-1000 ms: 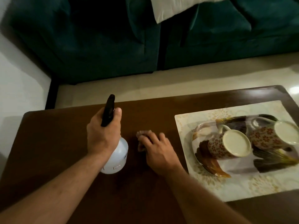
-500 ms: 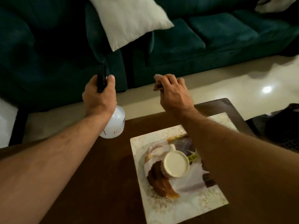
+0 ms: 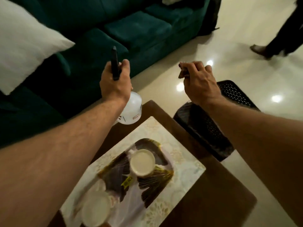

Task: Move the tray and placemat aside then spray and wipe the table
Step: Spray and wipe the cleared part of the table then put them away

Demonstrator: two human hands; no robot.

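Observation:
My left hand grips the black trigger head of a white spray bottle, held in the air over the far end of the brown table. My right hand is raised beyond the table's far corner and pinches a small brownish cloth. Below my arms a pale patterned placemat lies on the table. On it sits a dark patterned tray carrying two cream-topped mugs, one in the middle and one at the near left.
A dark green sofa with a white cushion runs along the far left. A black perforated chair stands right of the table on the glossy floor. Another person's legs show at the far right.
Both hands have lifted off the table with the bottle and the cloth. My view has swung to the right, so the table's far corner, the black chair and a person's legs now show.

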